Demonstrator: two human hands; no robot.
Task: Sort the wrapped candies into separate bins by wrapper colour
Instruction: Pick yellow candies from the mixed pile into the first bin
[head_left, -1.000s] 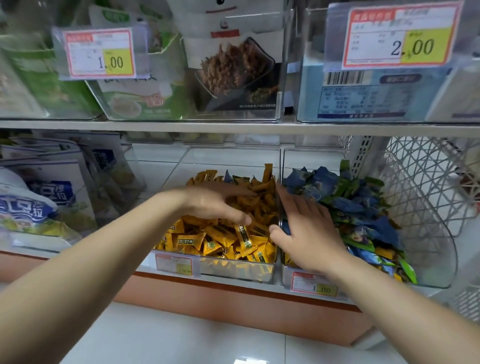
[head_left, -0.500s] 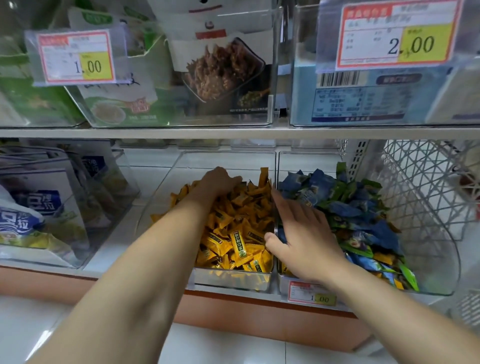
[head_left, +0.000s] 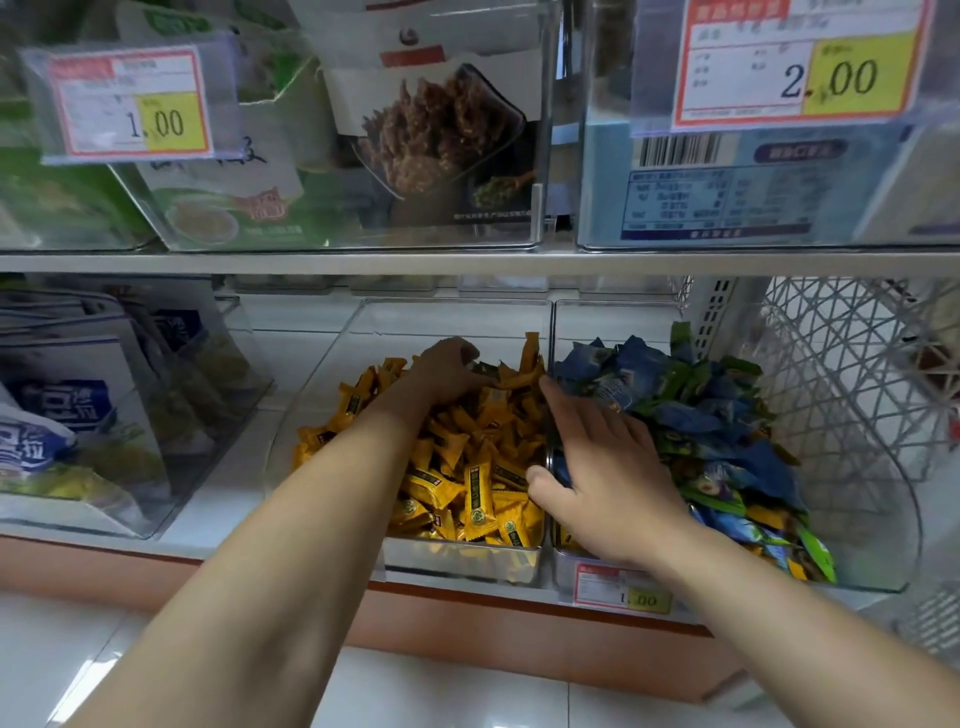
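Observation:
A clear bin on the lower shelf holds a heap of yellow wrapped candies. The clear bin right of it holds blue and green candies, with a few yellow ones near its front. My left hand reaches to the back of the yellow heap, fingers curled and pinching a dark-wrapped candy. My right hand lies flat with straight fingers on the blue and green candies at the wall between the bins, and its thumb touches the yellow side.
A white lattice basket stands at the far right. A price tag hangs on the right bin's front. Clear bins of snack bags fill the left. The upper shelf edge runs close above the bins.
My left hand moved from above the front of the yellow heap to its back and curled its fingers round a dark candy. My right hand stayed on the right bin.

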